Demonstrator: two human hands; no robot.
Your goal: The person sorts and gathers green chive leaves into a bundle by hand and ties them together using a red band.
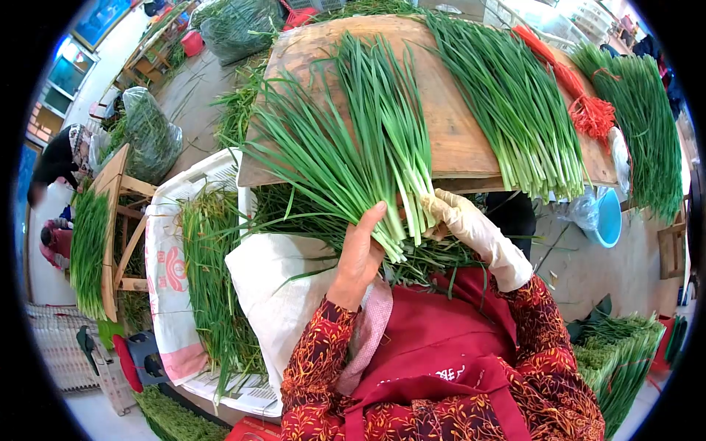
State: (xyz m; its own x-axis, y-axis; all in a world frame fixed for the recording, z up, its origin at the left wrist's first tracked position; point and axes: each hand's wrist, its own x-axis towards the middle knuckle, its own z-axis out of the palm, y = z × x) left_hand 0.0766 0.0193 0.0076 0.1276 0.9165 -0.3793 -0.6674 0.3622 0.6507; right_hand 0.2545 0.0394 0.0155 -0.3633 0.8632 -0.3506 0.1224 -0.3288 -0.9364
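My bare left hand [359, 253] is wrapped round the pale stalk ends of a bunch of garlic chives [331, 158], thumb on top. The green leaves fan out away from me over the wooden table [456, 121]. On my right hand [454, 214] is a whitish glove; its fingers pinch the white ends at the bunch's right side. Part of those fingertips is hidden behind the stalks. Just below both hands, loose chive leaves [423, 264] lie over my lap beside the dark red apron [434, 331].
A neat pile of chives [507, 103] lies on the table's right side, with red ties [588, 110] beside it. More chives [632, 125] hang at the far right. A white crate [202, 173] stands at my left, a blue bucket [607, 218] at right. Other people are at far left.
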